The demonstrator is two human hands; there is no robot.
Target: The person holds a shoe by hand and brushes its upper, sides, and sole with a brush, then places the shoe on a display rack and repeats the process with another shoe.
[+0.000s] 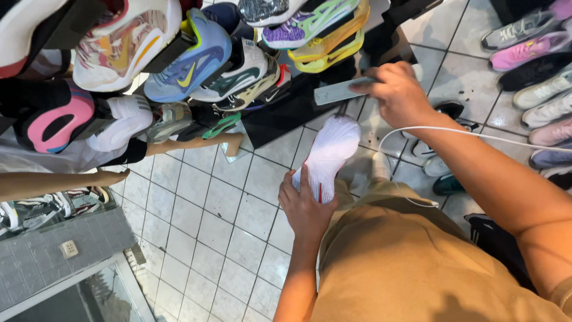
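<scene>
The person's left hand (305, 209), at lower centre of the frame, holds a white knit-topped sports shoe (329, 154) by its heel end. The fingers are closed around the shoe's rear, thumb on one side and the rest wrapped behind; the toe points toward the upper part of the frame, above the pale tiled floor (226, 220).

The right hand (396, 94), at upper right of centre, is closed on a flat grey rectangular brush-like tool (341, 90). The fingers curl over its near end, and the tool's far end projects to the left, just above the toe of the shoe. Whether the tool touches the shoe cannot be told; a small gap appears between them.

Progress, as a judgement: the work in hand looks like cleaning or brushing of the white shoe. The shoe is lifted and presented and the tool is gripped, so the set-up is done. The shoe's upper looks clean in this view, but how much of its surface has been worked cannot be established.

A thin white cable (476, 133) crosses the right forearm. A rack of brightly coloured sports shoes (196, 59) fills the upper left of the frame, and further pairs (536, 53) lie in rows on the floor at upper right.
</scene>
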